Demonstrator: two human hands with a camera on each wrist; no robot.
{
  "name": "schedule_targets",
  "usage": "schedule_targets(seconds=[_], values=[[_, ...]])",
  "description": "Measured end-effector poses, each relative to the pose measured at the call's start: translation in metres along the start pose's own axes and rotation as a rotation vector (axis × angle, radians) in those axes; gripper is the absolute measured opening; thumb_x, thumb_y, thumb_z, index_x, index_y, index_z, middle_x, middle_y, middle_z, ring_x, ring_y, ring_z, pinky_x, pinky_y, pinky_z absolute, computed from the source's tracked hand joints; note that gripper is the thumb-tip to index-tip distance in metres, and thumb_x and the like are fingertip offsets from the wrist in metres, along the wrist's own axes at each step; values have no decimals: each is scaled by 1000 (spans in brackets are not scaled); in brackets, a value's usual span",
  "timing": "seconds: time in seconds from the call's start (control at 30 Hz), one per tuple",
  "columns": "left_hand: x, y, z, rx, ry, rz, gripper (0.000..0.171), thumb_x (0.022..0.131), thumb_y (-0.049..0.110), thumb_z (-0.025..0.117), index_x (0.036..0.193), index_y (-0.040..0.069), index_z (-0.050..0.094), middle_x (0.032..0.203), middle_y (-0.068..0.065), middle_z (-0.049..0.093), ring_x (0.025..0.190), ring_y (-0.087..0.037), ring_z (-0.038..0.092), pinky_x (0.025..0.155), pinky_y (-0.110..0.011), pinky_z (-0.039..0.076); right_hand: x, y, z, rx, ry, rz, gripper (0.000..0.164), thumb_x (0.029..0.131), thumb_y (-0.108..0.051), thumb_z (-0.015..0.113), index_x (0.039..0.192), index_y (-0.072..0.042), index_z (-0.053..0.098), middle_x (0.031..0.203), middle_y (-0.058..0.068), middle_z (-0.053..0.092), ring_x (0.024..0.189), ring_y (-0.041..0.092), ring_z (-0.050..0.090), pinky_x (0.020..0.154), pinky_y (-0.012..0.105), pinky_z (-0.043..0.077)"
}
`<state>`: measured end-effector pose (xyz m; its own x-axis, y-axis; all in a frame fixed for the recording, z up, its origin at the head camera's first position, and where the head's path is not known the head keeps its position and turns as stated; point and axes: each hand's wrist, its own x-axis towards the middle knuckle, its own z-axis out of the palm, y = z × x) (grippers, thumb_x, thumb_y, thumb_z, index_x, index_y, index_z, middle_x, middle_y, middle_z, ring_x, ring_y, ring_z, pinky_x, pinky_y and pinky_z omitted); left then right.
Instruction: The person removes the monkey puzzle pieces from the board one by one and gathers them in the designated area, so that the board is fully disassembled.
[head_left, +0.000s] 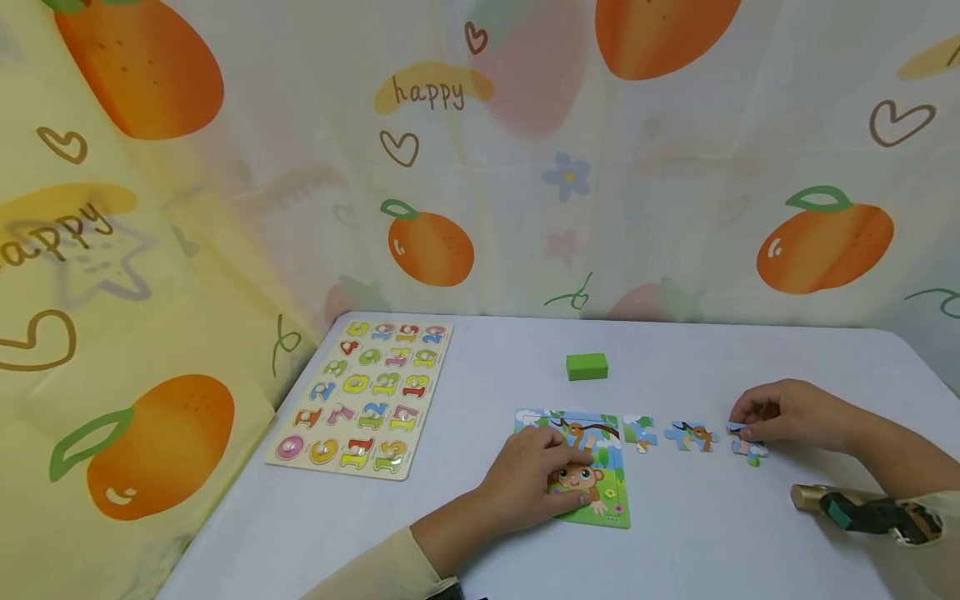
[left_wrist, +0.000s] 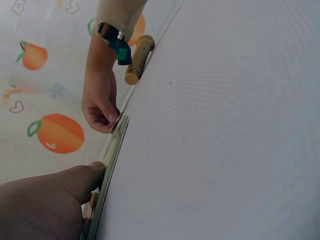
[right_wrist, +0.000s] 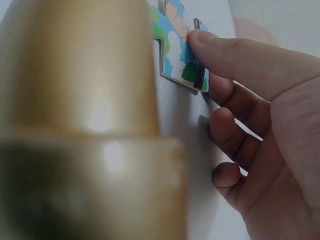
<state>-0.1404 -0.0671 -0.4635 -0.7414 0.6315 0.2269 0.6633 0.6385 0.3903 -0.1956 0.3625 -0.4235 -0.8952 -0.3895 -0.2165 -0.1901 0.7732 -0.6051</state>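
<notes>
A jigsaw puzzle board (head_left: 600, 517) with a cartoon monkey lies on the white table. My left hand (head_left: 528, 483) rests on it, its thumb (left_wrist: 92, 175) lying on the board near its edge in the left wrist view. To the right of the board, my right hand (head_left: 798, 417) pinches a jigsaw piece (right_wrist: 176, 55) between thumb and forefinger, and its other fingers are bent loosely. That piece (head_left: 752, 450) shows blue, white and green. Two other jigsaw pieces, one with green and blue (head_left: 640, 432) and one with a brown animal (head_left: 693, 437), lie between board and right hand.
A number puzzle board (head_left: 348, 400) with several coloured digits lies at the left of the table. Behind the jigsaw board sits a green block (head_left: 587, 367). A gold cylinder (head_left: 808, 498) at my right wrist fills much of the right wrist view. A printed curtain hangs behind.
</notes>
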Motion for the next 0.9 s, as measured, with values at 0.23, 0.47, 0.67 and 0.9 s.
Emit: schedule_targets(seconds=[0.23,0.47,0.67,0.9], values=[[1,-1,2,6,3,10,43,94,54,79,131,33,77,106,12,56,90,-2,40,80,-20,35,0,-1,0,-45,8,-20,17,89,-24,87,101,-21,75,90,-6,64,83,6,54,73,26,48],[-1,-3,1,-23,11,39,43,96,52,78,134,31,77,107,12,55,92,-4,40,83,-21,35,-1,-4,-5,-47,-13,-10,17,93,-24,83,106,-18,74,94,-6,67,82,7,57,74,26,49],[-7,-6,-2,-103,44,66,36,98,42,79,131,28,78,111,11,62,96,-4,48,86,-20,41,1,-8,-2,-21,-15,-18,16,97,-23,80,111,-16,75,100,-6,70,83,9,58,74,26,51],[-15,-12,-13,-214,57,-11,32,97,36,82,128,27,79,114,11,64,102,-5,52,85,-20,45,1,-24,0,-36,-4,-73,20,96,-26,81,113,-17,74,104,-8,69,82,8,56,73,26,50]])
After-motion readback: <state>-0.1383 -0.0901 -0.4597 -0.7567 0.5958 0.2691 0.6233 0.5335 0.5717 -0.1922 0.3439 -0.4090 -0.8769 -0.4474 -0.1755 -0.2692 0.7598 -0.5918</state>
